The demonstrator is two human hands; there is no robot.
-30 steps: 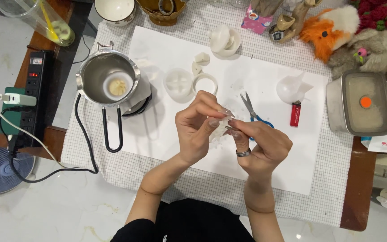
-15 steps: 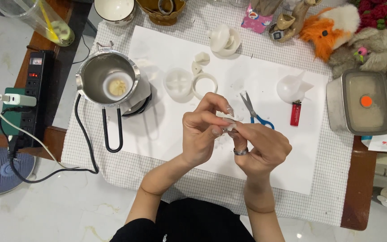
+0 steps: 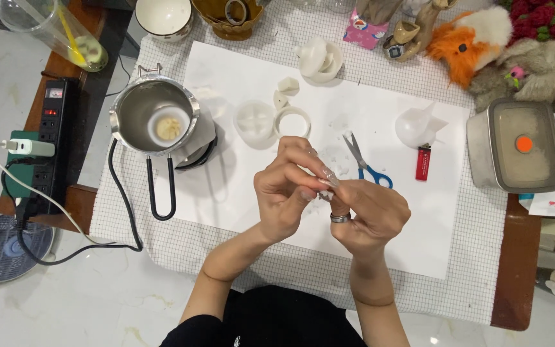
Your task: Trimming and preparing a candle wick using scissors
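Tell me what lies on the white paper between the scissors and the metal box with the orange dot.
In the head view, between the blue-handled scissors and the metal box lie a red lighter and, just above it, a white translucent piece.

You get bright, even light from overhead. The white paper sheet point(image 3: 380, 225) nearly washes out, so pale pieces lying on it lose their edges. Soft shadows fall just beside the round steel pot point(image 3: 154, 117), and small glints show on the glossy marble floor point(image 3: 97, 302) below the sheet. Focus stays sharp throughout.
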